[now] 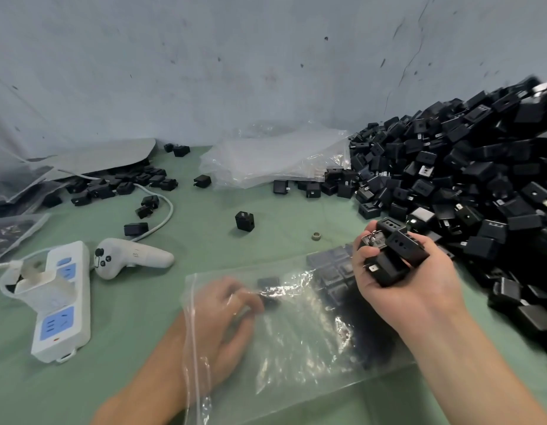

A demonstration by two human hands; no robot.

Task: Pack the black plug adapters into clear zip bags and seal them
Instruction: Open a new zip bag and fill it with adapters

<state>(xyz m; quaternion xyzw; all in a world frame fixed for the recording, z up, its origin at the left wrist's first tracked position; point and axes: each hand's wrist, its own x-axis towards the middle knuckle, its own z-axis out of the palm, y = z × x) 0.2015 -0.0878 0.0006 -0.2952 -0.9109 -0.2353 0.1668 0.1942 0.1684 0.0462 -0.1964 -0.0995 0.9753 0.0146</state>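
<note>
Green tabletop (137,372), grey wall (204,72) | left hand (226,317) inside zip bag (300,351), grip unclear | right hand (416,292) clutching adapters (389,266)

Heaped black plug adapters (450,179) lie beside a part-filled clear zip bag (296,348).

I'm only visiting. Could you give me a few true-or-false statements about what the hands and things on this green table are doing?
1. The right hand holds several black adapters. True.
2. The left hand is outside the clear bag. False: it is inside the bag.
3. The big adapter pile lies at the person's left. False: it lies at the right.
4. A white power strip lies on the green table. True.
</note>
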